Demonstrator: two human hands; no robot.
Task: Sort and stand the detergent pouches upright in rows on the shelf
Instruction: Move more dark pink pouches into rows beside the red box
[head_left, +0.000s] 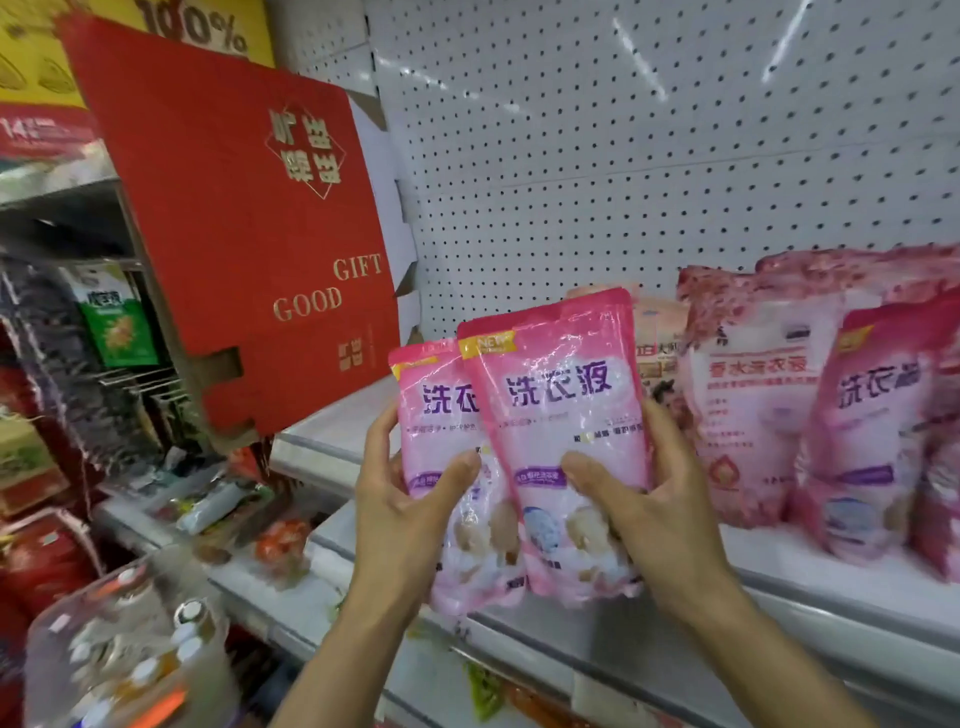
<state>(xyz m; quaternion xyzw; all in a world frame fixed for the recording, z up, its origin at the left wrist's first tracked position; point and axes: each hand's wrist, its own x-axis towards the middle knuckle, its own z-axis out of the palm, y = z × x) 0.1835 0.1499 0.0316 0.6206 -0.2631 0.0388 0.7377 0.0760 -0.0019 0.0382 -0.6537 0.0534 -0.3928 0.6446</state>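
I hold two pink pouches in front of the shelf, my left hand gripping the left one, my right hand the front one. I should set them flat-bottomed left of the standing pouches, labels facing out.

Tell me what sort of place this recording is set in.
Most likely a shop aisle. A white pegboard-backed shelf carries standing pink detergent pouches, a red gift box sits to the side, and both hands hold two more pouches.
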